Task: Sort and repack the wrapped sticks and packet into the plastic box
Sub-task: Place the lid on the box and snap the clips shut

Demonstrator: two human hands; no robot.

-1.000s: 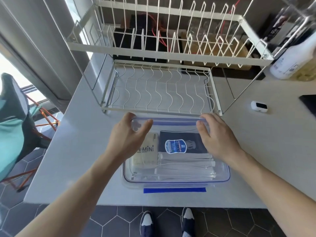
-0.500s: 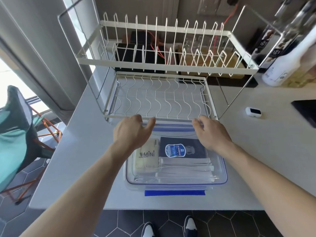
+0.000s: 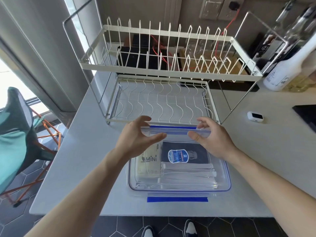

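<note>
The clear plastic box (image 3: 228, 178) stands near the counter's front edge with its transparent lid on and a blue latch (image 3: 177, 199) at the near side. Inside lie a cream packet marked MINI (image 3: 148, 162), a dark packet with a blue label (image 3: 185, 155) and several clear wrapped sticks (image 3: 187, 176). My left hand (image 3: 136, 137) and my right hand (image 3: 213, 139) hover at the box's far edge, one on each side of the far blue latch (image 3: 172, 127). The fingers and thumbs of both hands are spread apart and hold nothing.
A white wire dish rack (image 3: 160, 101) stands right behind the box. To the right lie a small white device (image 3: 254, 116) and a dark flat object (image 3: 307, 114); a white bottle (image 3: 289, 71) stands at back right. A teal chair (image 3: 13, 134) is off the counter's left edge.
Both hands pressed on the lid's far edge before; they have since lifted and spread their fingers around the far latch. The camera view shifted slightly.
</note>
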